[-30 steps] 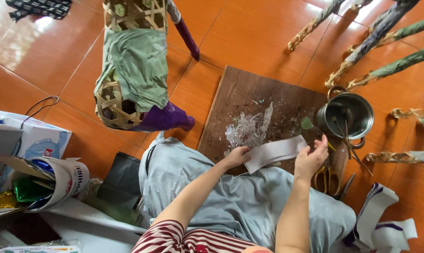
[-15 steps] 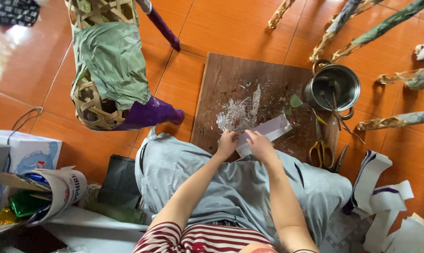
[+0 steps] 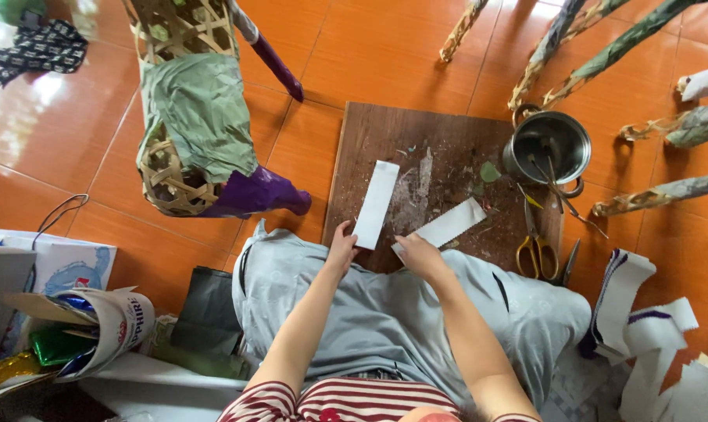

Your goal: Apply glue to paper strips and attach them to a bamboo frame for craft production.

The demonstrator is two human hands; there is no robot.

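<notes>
Two white paper strips lie on a dark wooden board (image 3: pixel 448 133) on the floor. My left hand (image 3: pixel 341 244) rests at the near end of the left strip (image 3: pixel 376 204), fingers on its lower edge. The right strip (image 3: pixel 448 225) has its near end under my right hand (image 3: pixel 417 252) and angles up to the right. Both hands sit at the board's near edge, above my grey-clad lap.
A metal pot (image 3: pixel 547 146) holding brushes stands at the board's right, yellow-handled scissors (image 3: pixel 535 246) below it. A woven bamboo frame (image 3: pixel 186 117) partly covered in green and purple paper lies at left. Paper scraps (image 3: pixel 643 336) pile at right; bags (image 3: pixel 65 312) at lower left.
One white strip held in both hands is now two strips laid apart on the board, one under each hand. The view has shifted.
</notes>
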